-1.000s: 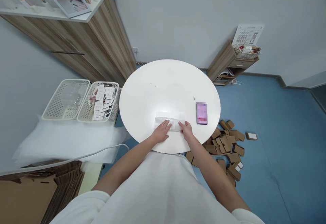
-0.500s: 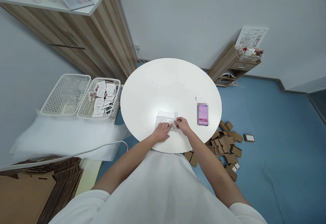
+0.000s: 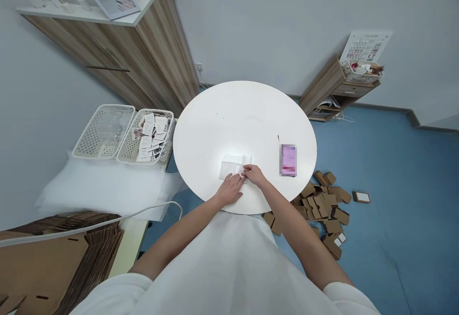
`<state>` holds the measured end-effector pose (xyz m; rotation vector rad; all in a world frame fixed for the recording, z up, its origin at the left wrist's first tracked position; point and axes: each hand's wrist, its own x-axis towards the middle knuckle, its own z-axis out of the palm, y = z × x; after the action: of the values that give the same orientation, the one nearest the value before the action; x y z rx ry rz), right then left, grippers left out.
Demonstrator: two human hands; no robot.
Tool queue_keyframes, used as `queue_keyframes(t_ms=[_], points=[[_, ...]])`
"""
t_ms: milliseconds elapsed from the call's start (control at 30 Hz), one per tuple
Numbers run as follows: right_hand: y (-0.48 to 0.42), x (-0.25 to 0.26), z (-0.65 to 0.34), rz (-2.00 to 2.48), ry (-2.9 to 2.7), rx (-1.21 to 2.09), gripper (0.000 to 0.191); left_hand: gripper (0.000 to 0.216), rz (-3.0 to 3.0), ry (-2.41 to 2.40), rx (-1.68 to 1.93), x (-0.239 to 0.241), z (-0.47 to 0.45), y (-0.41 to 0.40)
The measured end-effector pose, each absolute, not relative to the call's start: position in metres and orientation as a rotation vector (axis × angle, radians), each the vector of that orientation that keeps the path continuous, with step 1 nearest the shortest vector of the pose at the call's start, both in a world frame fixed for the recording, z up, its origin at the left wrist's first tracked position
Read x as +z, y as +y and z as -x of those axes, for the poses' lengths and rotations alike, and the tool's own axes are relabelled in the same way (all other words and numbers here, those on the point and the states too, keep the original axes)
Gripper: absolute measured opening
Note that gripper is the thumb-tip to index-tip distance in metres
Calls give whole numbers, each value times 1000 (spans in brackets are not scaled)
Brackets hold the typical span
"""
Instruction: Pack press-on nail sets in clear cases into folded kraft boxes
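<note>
A folded white sheet (image 3: 231,167), thin and soft-looking, lies near the front edge of the white round table (image 3: 244,109). My left hand (image 3: 230,189) rests flat on its near edge with fingers stretched out. At the sheet's right side, my right hand (image 3: 254,174) pinches its edge between thumb and fingers, close to my left fingertips. Whether anything is wrapped inside the sheet I cannot tell. Right of my hands, a phone-shaped item (image 3: 288,160) with a blurred pink-purple face lies on the table.
Left of the table stand a basket of white cards (image 3: 152,135) and a basket with clear plastic (image 3: 103,131). White sheets (image 3: 103,183) and flattened cardboard (image 3: 46,267) lie nearer. Small brown boxes (image 3: 319,205) are heaped on the floor at right. A cable (image 3: 143,206) crosses the left side.
My right hand has shifted slightly left along the sheet's edge, nearer my left fingers. My left hand has moved slightly toward me. The whole view has shifted a little.
</note>
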<state>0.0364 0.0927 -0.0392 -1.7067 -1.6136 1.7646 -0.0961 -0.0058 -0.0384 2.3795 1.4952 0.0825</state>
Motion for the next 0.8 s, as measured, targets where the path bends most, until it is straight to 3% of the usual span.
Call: queue_keyframes(t_ms=[100, 267, 333, 633, 800], points=[[92, -37, -41, 1636, -1788, 1681, 33, 59, -2354, 1556, 42, -46, 97, -16], [75, -40, -62, 1364, -2421, 917, 40, 60, -2246, 1686, 86, -52, 89, -32], [68, -46, -69, 1222, -2578, 788, 43, 62, -2195, 1741, 98, -52, 84, -34], [63, -62, -56, 1222, -2779, 771, 48, 63, -2071, 1870, 99, -48, 76, -45], [56, -62, -51, 1328, -2742, 788, 49, 52, -2028, 1798, 174, -49, 81, -53]])
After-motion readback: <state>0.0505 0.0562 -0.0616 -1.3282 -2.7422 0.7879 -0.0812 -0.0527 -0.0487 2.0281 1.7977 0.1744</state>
